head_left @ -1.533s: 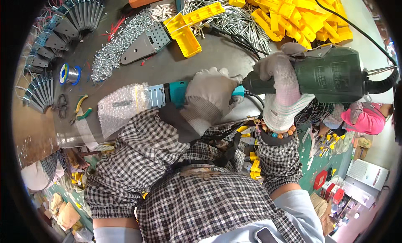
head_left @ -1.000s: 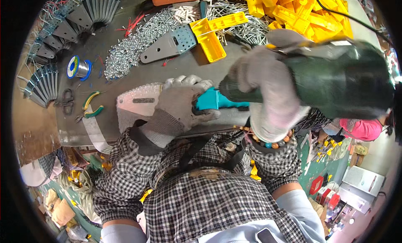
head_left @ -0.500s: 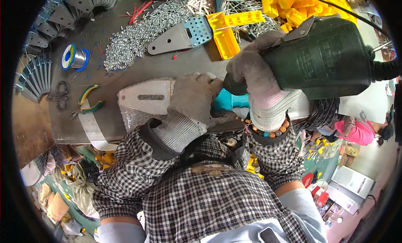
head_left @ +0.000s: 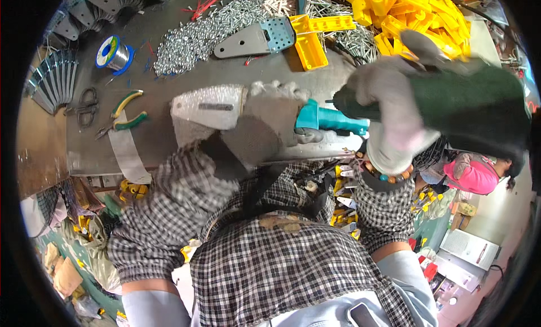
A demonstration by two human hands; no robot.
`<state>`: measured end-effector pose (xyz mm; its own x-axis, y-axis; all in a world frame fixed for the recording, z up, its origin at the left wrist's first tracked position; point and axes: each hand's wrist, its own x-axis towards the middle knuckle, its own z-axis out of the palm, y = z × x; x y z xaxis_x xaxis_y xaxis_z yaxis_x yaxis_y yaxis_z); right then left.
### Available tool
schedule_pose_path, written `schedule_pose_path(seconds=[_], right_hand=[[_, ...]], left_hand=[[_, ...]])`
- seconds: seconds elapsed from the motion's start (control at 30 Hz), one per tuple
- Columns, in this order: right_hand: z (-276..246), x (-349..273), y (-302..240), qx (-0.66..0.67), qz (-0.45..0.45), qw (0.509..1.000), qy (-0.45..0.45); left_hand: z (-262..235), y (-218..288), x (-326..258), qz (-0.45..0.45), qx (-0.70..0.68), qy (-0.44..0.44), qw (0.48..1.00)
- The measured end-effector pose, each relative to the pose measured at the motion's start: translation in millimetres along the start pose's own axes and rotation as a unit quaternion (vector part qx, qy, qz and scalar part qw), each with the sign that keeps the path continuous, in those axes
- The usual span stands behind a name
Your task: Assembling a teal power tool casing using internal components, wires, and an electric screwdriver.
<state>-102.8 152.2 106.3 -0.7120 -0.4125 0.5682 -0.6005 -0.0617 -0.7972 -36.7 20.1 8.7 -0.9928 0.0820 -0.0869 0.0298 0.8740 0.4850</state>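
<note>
My left hand, in a grey work glove, is closed around a tool at the front of the bench. To its left shows the tool's tapered, slotted metal plate; to its right sticks out a teal handle. Something clear and crinkled lies by the plate. My right hand, also gloved and blurred by motion, grips a dark green power drill. The drill's thin tip points left, just above the teal handle and apart from it.
Behind lie a heap of small metal fasteners, a yellow-handled metal piece and a pile of yellow plastic parts. At the left are a solder spool, green-handled pliers and scissors. A person in pink is off right.
My right hand has drawn the drill to the right, off the teal handle, which shows more fully. My left hand keeps its hold on the tool. The whole view has shifted slightly.
</note>
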Motion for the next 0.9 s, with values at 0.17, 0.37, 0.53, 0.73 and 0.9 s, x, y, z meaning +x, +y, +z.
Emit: schedule_pose_path(seconds=[0.17, 0.37, 0.53, 0.73, 0.9], right_hand=[[-12.0, -50.9, 19.1, 0.311, 0.119, 0.939, 0.089], [-2.7, -54.5, 37.9, 0.038, 0.089, 0.994, 0.04], [4.6, -52.8, 40.7, 0.258, 0.193, 0.941, 0.103], [0.3, -51.5, 31.3, 0.04, 0.119, 0.99, 0.064], [-3.7, -53.6, 40.3, 0.181, 0.146, 0.968, 0.095]], left_hand=[[-1.2, -13.1, 18.2, 0.034, 0.122, -0.092, 0.988], [-21.1, 12.1, 8.0, -0.03, 0.182, -0.163, 0.969], [-18.6, 14.2, 15.0, -0.076, 0.107, -0.232, 0.964], [-7.1, 11.8, 12.1, -0.066, 0.088, -0.168, 0.98], [-6.6, 11.4, 5.8, -0.048, 0.139, -0.058, 0.987]])
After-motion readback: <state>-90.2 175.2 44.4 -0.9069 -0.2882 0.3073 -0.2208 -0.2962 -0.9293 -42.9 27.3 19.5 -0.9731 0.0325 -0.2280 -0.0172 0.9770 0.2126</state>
